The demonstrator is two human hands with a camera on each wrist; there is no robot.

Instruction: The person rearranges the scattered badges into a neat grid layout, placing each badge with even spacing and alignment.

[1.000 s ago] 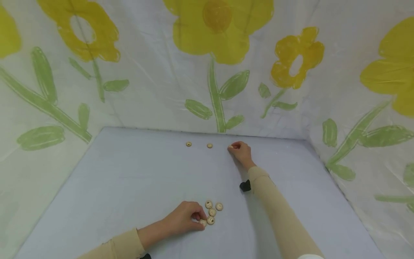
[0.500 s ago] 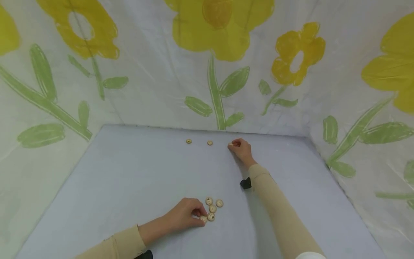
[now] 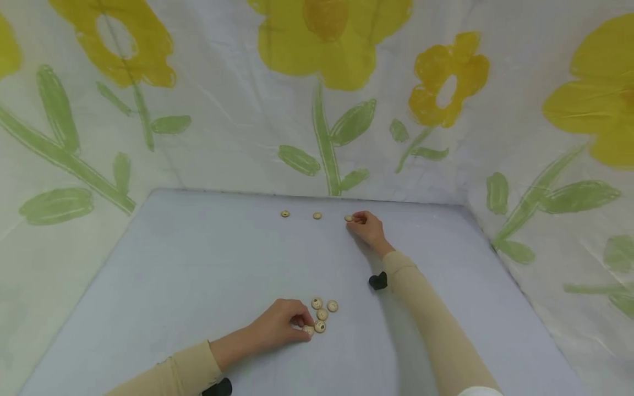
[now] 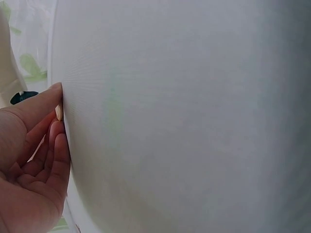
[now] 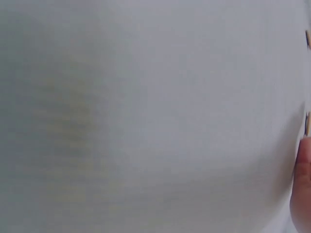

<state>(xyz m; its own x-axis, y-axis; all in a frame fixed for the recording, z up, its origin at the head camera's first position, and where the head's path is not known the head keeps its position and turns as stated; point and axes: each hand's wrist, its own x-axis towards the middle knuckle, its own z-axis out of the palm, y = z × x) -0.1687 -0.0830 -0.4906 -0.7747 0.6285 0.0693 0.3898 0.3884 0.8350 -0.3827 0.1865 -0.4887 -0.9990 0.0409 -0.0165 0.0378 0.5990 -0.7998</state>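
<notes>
My left hand (image 3: 279, 325) pinches a small round wooden disc (image 3: 308, 330) on the table, at the near left of a cluster of similar discs (image 3: 322, 314) with dark marks. In the left wrist view, the pale edge of that disc (image 4: 60, 111) shows between thumb and fingers. Far off near the back edge, my right hand (image 3: 367, 228) has its fingertips at the right edge of another disc (image 3: 349, 218), most of which shows. The right wrist view has this disc (image 5: 307, 124) just past a fingertip at the frame's edge.
Two more discs lie left of the right hand, the middle one (image 3: 317, 215) and the leftmost one (image 3: 285, 213), in a loose row along the back of the pale table (image 3: 198, 264). A white cloth wall (image 3: 223, 137) painted with yellow flowers rises behind.
The right fingers have drawn back slightly from their disc, so more of it shows at the end of the row. My left hand keeps its disc at the cluster. The head view has shifted slightly.
</notes>
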